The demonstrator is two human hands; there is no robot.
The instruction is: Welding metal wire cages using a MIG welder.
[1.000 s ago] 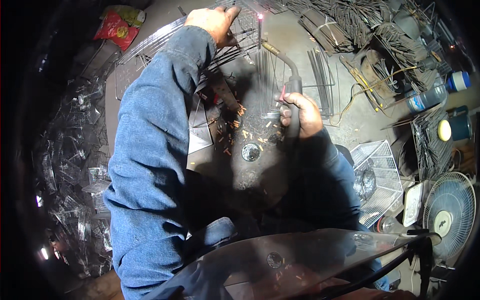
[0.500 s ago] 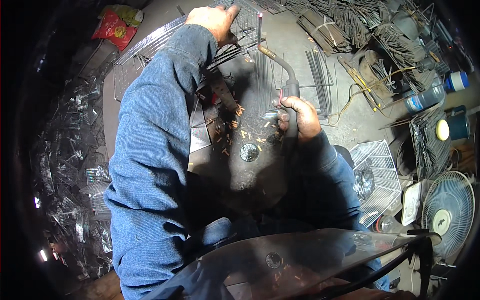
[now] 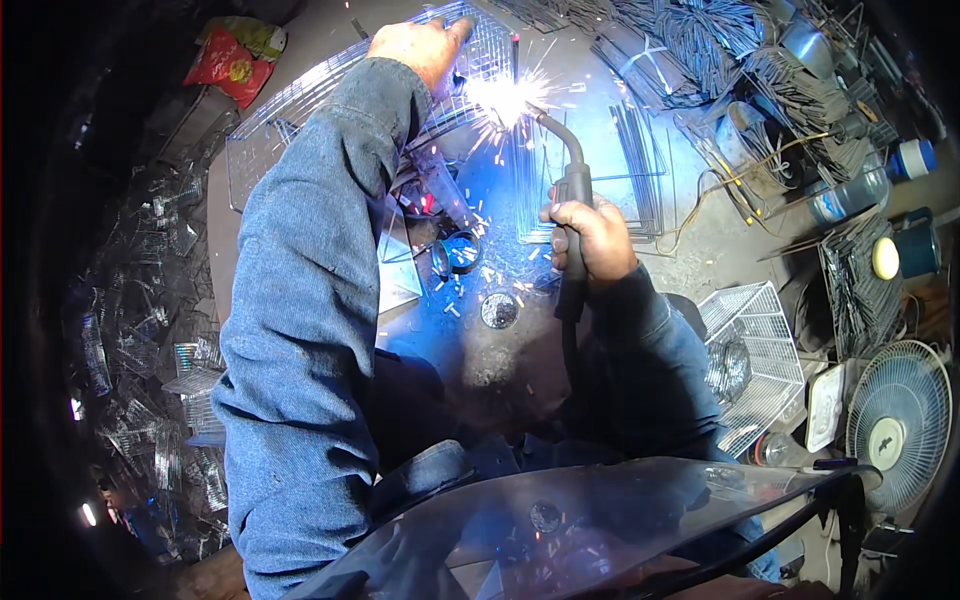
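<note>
My right hand [image 3: 598, 238] is wrapped round the handle of a welding torch [image 3: 574, 190] with a bent neck. At the torch tip a bright welding arc [image 3: 503, 97] throws sparks over the near corner of a wire mesh piece [image 3: 490, 38]. Stretched far forward, my left hand [image 3: 418, 48] grips that mesh beside the arc; the glare and the hand hide part of the grip. Bundled straight wire rods [image 3: 632, 150] and rectangular wire frames lie to the right of the torch.
A clear visor [image 3: 600, 500] crosses the lower view. At right are a wire basket [image 3: 755, 345], a fan [image 3: 897, 430], a water bottle [image 3: 850, 200] and wire heaps [image 3: 700, 50]. Many wire pieces [image 3: 150, 420] lie at left. Near the middle are a round metal disc [image 3: 499, 310] and scattered stubs.
A bright arc with flying sparks has appeared at the torch tip, lighting the bench blue-white. The torch has shifted slightly; my left hand stays on the mesh.
</note>
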